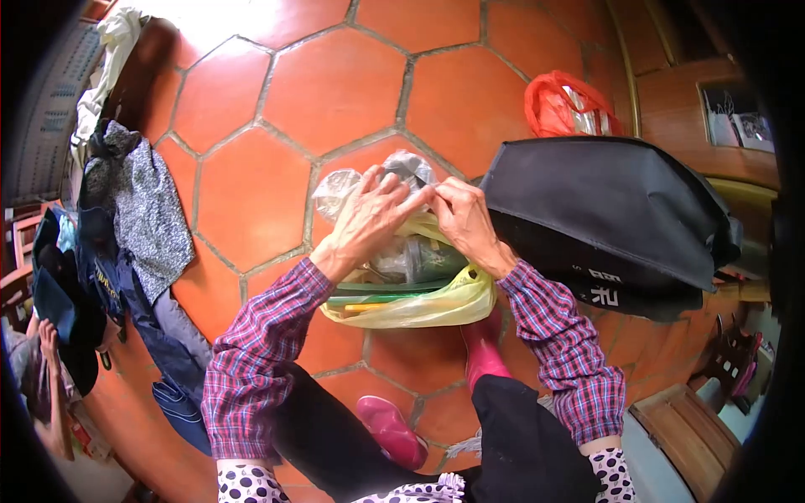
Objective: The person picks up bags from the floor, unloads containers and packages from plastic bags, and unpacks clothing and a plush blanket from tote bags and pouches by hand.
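A yellow plastic bag stands open in front of me, with a green-edged item and clear plastic-wrapped things inside. Over its far side, my left hand bends its fingers around a crumpled clear and grey plastic bag. My right hand pinches with thumb and forefinger close to the left thumb, at the grey edge of that plastic. Exactly what lies between the right fingertips is partly hidden. Both forearms wear plaid sleeve covers.
To the right lies a large black bag, with a red plastic bag beyond it. Clothes hang at the left, where another person's hand shows. Hexagonal tiles cover the floor. Pink boots are below.
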Available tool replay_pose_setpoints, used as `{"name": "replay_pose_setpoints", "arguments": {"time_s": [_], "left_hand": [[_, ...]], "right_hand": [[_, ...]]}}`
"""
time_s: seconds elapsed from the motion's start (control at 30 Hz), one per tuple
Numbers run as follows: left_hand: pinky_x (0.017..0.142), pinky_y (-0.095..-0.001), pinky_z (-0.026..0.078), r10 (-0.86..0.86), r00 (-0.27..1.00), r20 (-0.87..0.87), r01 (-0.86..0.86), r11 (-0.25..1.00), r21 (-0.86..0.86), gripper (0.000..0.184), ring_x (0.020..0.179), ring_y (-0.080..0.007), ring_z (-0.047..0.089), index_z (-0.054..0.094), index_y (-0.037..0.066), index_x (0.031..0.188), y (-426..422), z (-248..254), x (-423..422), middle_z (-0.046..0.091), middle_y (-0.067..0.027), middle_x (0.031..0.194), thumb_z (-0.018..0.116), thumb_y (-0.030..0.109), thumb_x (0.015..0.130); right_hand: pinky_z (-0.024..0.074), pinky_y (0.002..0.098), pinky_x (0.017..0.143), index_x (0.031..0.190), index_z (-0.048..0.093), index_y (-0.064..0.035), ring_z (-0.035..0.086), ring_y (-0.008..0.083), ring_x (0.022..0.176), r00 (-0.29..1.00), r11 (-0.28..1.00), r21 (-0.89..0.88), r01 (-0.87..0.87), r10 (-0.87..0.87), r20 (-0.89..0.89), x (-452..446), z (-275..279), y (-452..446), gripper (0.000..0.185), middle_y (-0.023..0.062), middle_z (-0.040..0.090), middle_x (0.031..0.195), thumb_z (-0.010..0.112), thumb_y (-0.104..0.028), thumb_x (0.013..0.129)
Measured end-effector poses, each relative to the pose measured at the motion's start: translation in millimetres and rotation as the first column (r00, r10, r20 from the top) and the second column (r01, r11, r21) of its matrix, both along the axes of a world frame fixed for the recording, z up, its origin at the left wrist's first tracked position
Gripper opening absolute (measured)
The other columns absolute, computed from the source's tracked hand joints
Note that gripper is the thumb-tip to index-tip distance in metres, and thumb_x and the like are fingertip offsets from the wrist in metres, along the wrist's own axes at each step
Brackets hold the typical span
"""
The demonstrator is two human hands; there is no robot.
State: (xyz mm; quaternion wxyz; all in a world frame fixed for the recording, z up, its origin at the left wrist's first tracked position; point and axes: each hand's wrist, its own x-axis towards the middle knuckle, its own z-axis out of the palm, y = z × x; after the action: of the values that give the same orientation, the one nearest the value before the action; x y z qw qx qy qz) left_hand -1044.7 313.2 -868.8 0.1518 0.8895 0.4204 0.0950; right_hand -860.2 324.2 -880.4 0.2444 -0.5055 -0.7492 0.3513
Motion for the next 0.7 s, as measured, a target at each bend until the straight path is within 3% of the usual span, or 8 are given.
{"name": "replay_pose_setpoints", "arguments": {"time_s": [0.2,0.33,0.4,0.43,0.53,0.6,0.67,0.7], "left_hand": [[0.097,-0.0441,0.032,0.035,0.994,0.102,-0.045,0.994,0.102,0.032,0.094,-0.0215,0.050,0.054,0.010,0.100,0,-16,-6,0.053,-0.0046,0.089,0.060,0.011,0.069],[0.089,-0.0385,0.038,-0.034,0.974,0.222,0.001,0.989,0.146,0.023,0.094,-0.0197,0.050,0.057,0.009,0.086,4,-14,-3,0.051,-0.0044,0.092,0.060,0.014,0.065],[0.086,-0.0364,0.039,-0.101,0.971,0.217,0.083,0.993,0.089,0.021,0.094,-0.0190,0.050,0.057,0.009,0.084,6,-7,-6,0.051,-0.0039,0.092,0.060,0.014,0.064],[0.083,-0.0344,0.040,-0.170,0.963,0.211,0.167,0.985,0.032,0.019,0.093,-0.0183,0.050,0.057,0.009,0.082,6,-6,-8,0.050,-0.0033,0.092,0.060,0.015,0.063],[0.076,-0.0330,0.040,-0.220,0.957,0.190,0.221,0.975,0.015,0.016,0.090,-0.0193,0.050,0.054,0.009,0.077,6,-10,-17,0.052,-0.0034,0.099,0.062,0.010,0.063],[0.080,-0.0350,0.039,-0.168,0.973,0.160,0.174,0.984,-0.026,0.012,0.094,-0.0200,0.050,0.054,0.008,0.075,1,-6,-17,0.052,-0.0049,0.099,0.060,0.009,0.064],[0.092,-0.0388,0.036,-0.022,0.999,-0.049,0.028,0.992,0.127,0.019,0.096,-0.0205,0.049,0.058,0.007,0.082,-6,-3,-17,0.052,-0.0061,0.091,0.058,0.016,0.065],[0.103,-0.0437,0.027,0.022,0.992,-0.125,-0.019,0.999,0.028,0.022,0.110,-0.0243,0.046,0.058,0.005,0.087,-12,-2,-17,0.055,-0.0104,0.102,0.057,0.015,0.068]], "right_hand": [[0.0445,0.0316,0.056,0.077,0.064,0.0026,0.059,0.0223,0.061,0.995,0.986,-0.142,0.086,-0.092,-0.030,-5,8,-2,0.012,0.0129,0.060,0.069,0.058,-0.007,0.080],[0.0461,0.0314,0.057,0.079,0.063,0.0022,0.059,0.0230,0.065,0.999,1.000,-0.003,0.022,-0.022,-0.045,-2,9,5,0.009,0.0119,0.059,0.073,0.058,-0.005,0.080],[0.0481,0.0345,0.060,0.082,0.062,0.0017,0.060,0.0265,0.071,0.989,0.972,0.208,-0.107,0.082,0.123,1,3,9,0.007,0.0125,0.058,0.081,0.059,-0.004,0.080],[0.0488,0.0368,0.063,0.088,0.060,0.0004,0.059,0.0295,0.075,0.981,0.973,0.181,-0.146,0.119,0.155,5,4,10,0.011,0.0135,0.056,0.084,0.059,-0.005,0.080],[0.0486,0.0386,0.066,0.083,0.060,0.0000,0.058,0.0309,0.078,0.945,0.976,0.131,-0.175,0.129,0.301,10,1,12,0.010,0.0151,0.054,0.082,0.062,-0.008,0.077],[0.0488,0.0379,0.067,0.082,0.060,-0.0004,0.058,0.0302,0.078,0.934,0.985,0.101,-0.140,0.097,0.345,9,0,14,0.011,0.0148,0.054,0.081,0.063,-0.010,0.077],[0.0490,0.0372,0.068,0.082,0.061,-0.0009,0.058,0.0295,0.079,0.920,0.992,0.067,-0.107,0.073,0.385,6,-1,14,0.012,0.0145,0.054,0.080,0.064,-0.011,0.076],[0.0486,0.0387,0.068,0.083,0.062,-0.0019,0.058,0.0296,0.079,0.913,0.989,0.095,-0.112,0.065,0.403,2,2,15,0.014,0.0140,0.054,0.081,0.064,-0.015,0.077]]}}
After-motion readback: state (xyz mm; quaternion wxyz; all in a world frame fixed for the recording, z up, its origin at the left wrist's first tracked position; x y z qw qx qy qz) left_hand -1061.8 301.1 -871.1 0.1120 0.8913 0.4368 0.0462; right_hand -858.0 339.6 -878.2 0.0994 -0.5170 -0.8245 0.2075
